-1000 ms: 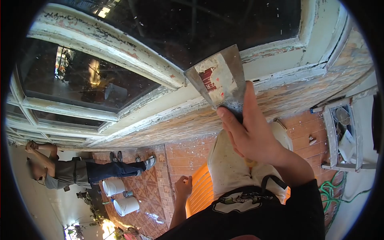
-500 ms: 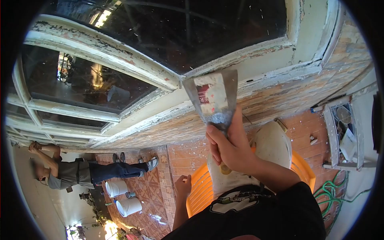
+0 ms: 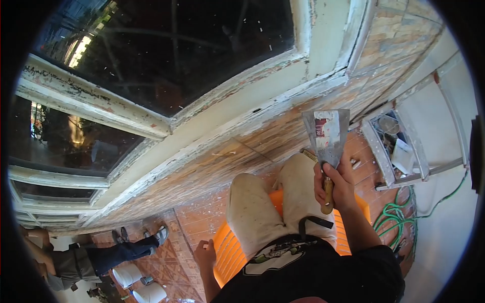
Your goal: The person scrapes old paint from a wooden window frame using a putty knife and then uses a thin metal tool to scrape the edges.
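My right hand (image 3: 336, 184) is closed around the wooden handle of a putty knife (image 3: 327, 130). Its wide metal blade points up and away from me, with a worn white and red label on it. The blade is apart from the window frame (image 3: 222, 123), whose white paint is chipped and flaking. My left hand (image 3: 204, 252) hangs low beside the orange plastic chair (image 3: 227, 252) on which I sit. Its fingers are loosely bent and apart, with nothing visible in them.
A stepladder (image 3: 379, 156) holding several items stands at the right, with a green hose (image 3: 396, 217) near its foot. At the lower left another person (image 3: 76, 265) stands by the windows, near two white buckets (image 3: 126, 275). Paint flakes dot the tiled floor (image 3: 197, 217).
My right hand has drawn the putty knife back from the window frame, toward the right and closer to my lap. The view has shifted; my left hand stays low beside the chair.
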`<control>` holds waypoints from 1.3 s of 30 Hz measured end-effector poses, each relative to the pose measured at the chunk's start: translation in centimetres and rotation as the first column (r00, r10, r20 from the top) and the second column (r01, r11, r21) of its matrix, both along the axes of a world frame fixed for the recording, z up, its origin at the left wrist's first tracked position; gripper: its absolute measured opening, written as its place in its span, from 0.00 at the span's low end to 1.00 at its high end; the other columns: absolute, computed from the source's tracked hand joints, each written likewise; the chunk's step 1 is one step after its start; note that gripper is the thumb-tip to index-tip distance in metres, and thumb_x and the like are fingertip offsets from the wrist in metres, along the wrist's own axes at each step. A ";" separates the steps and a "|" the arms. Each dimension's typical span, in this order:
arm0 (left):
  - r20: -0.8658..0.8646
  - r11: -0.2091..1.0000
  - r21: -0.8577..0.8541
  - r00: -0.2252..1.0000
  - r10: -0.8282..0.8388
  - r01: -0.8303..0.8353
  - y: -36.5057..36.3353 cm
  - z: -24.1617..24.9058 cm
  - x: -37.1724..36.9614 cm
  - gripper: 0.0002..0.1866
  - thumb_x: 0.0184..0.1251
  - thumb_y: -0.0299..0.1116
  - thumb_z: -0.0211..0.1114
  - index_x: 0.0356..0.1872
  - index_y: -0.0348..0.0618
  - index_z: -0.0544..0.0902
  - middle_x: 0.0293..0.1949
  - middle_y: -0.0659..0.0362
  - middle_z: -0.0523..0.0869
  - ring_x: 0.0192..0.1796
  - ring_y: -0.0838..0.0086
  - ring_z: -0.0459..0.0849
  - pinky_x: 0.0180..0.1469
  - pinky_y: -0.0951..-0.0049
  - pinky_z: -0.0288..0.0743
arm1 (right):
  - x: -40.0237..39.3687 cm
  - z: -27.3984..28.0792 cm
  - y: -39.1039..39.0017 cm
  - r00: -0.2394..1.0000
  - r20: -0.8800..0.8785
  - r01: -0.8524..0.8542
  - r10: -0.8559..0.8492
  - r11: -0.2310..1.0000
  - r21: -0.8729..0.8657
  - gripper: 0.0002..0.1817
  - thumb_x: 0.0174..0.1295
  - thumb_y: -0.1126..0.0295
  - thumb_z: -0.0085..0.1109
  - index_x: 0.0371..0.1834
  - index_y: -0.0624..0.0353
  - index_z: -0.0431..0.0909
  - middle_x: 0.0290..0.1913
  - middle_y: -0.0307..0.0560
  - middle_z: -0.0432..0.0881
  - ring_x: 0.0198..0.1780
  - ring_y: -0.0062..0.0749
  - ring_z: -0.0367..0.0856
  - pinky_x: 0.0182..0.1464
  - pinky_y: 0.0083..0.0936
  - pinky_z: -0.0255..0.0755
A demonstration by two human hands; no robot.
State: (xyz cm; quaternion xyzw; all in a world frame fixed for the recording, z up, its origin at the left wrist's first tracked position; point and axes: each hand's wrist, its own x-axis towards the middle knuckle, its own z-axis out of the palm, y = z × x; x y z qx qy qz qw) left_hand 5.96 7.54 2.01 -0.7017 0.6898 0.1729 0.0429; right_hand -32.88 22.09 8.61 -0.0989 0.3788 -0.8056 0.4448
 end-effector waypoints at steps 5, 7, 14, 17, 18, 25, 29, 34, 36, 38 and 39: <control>0.110 0.961 0.244 0.980 -0.164 0.134 -1.3 0.9 -0.9 0.23 0.59 0.51 0.60 0.43 0.39 0.81 0.41 0.41 0.82 0.46 0.51 0.81 0.48 0.60 0.73 | -0.7 2.2 -3.6 0.988 -0.104 0.104 -0.113 0.991 -0.083 0.29 0.61 0.78 0.40 0.65 0.47 0.45 0.26 0.47 0.67 0.14 0.27 0.67 0.11 0.24 0.65; 0.125 0.929 0.328 0.966 -0.225 0.174 -2.1 1.3 -1.6 0.24 0.60 0.52 0.58 0.45 0.40 0.79 0.44 0.42 0.82 0.48 0.52 0.80 0.50 0.60 0.72 | -1.7 2.7 -5.0 0.961 -0.191 0.177 -0.198 0.977 -0.122 0.30 0.60 0.78 0.39 0.65 0.47 0.44 0.24 0.46 0.66 0.13 0.27 0.66 0.10 0.23 0.64; 0.032 0.799 0.544 0.945 -0.325 0.256 -5.3 -2.8 0.1 0.25 0.63 0.53 0.54 0.47 0.41 0.79 0.46 0.46 0.82 0.48 0.56 0.80 0.51 0.63 0.70 | -3.3 4.8 -7.1 0.936 -0.310 0.139 -0.167 0.984 -0.111 0.19 0.69 0.65 0.43 0.59 0.47 0.49 0.19 0.40 0.62 0.08 0.23 0.61 0.08 0.22 0.60; -0.069 0.762 0.546 0.925 -0.373 0.347 -6.5 -4.6 0.2 0.24 0.64 0.51 0.53 0.44 0.38 0.80 0.43 0.46 0.83 0.46 0.57 0.81 0.50 0.64 0.70 | -3.9 4.0 -7.8 0.930 -0.336 0.121 -0.152 0.986 -0.111 0.19 0.70 0.64 0.43 0.59 0.48 0.49 0.17 0.38 0.60 0.08 0.22 0.60 0.08 0.21 0.58; -0.082 0.761 0.541 0.923 -0.377 0.358 -6.6 -4.8 -0.2 0.24 0.64 0.51 0.53 0.44 0.38 0.80 0.43 0.46 0.83 0.46 0.57 0.81 0.50 0.64 0.70 | -4.1 4.3 -8.1 0.924 -0.349 0.124 -0.156 0.986 -0.113 0.19 0.70 0.64 0.43 0.59 0.48 0.49 0.17 0.38 0.60 0.08 0.22 0.60 0.08 0.21 0.58; -0.072 0.754 0.602 0.958 -0.276 0.262 -6.6 -4.6 -0.1 0.24 0.65 0.49 0.52 0.41 0.35 0.81 0.41 0.44 0.83 0.44 0.56 0.81 0.48 0.63 0.70 | -3.3 6.2 -9.5 0.882 -0.410 0.183 -0.231 0.971 -0.153 0.21 0.69 0.67 0.44 0.59 0.49 0.47 0.17 0.39 0.61 0.08 0.21 0.60 0.08 0.20 0.57; -0.084 0.736 0.612 0.950 -0.301 0.288 -6.8 -4.0 -0.6 0.26 0.65 0.50 0.51 0.42 0.33 0.80 0.42 0.43 0.82 0.44 0.56 0.82 0.48 0.63 0.70 | -2.7 5.7 -8.8 0.903 -0.367 0.190 -0.222 0.974 -0.124 0.19 0.69 0.67 0.42 0.58 0.49 0.47 0.17 0.39 0.61 0.08 0.21 0.60 0.08 0.21 0.58; -0.075 0.734 0.632 0.962 -0.264 0.250 -6.6 -4.0 -0.8 0.27 0.65 0.50 0.51 0.43 0.31 0.79 0.42 0.43 0.82 0.44 0.56 0.82 0.48 0.63 0.71 | -2.5 5.6 -9.1 0.889 -0.382 0.226 -0.253 0.967 -0.116 0.20 0.69 0.67 0.42 0.59 0.48 0.45 0.17 0.39 0.60 0.08 0.21 0.60 0.08 0.21 0.59; -0.075 0.737 0.638 0.970 -0.230 0.224 -6.7 -4.1 -0.6 0.27 0.65 0.51 0.51 0.43 0.31 0.79 0.42 0.43 0.82 0.44 0.56 0.82 0.48 0.63 0.71 | -2.6 5.2 -9.2 0.891 -0.371 0.227 -0.263 0.964 -0.138 0.21 0.69 0.67 0.42 0.59 0.48 0.45 0.17 0.39 0.60 0.08 0.21 0.60 0.08 0.21 0.59; -0.080 0.732 0.639 0.966 -0.246 0.239 -6.8 -4.4 -0.6 0.27 0.65 0.51 0.51 0.43 0.30 0.79 0.42 0.43 0.82 0.45 0.57 0.81 0.48 0.63 0.71 | -2.6 5.2 -9.3 0.886 -0.364 0.230 -0.287 0.954 -0.191 0.21 0.69 0.66 0.43 0.59 0.48 0.45 0.17 0.39 0.60 0.08 0.21 0.60 0.07 0.21 0.59; -0.084 0.731 0.639 0.966 -0.243 0.239 -6.7 -4.3 -0.8 0.27 0.65 0.51 0.51 0.43 0.30 0.79 0.42 0.43 0.82 0.45 0.57 0.81 0.48 0.63 0.71 | -2.7 5.5 -9.4 0.886 -0.368 0.226 -0.283 0.955 -0.190 0.21 0.69 0.66 0.43 0.59 0.48 0.45 0.17 0.39 0.60 0.08 0.21 0.60 0.07 0.21 0.59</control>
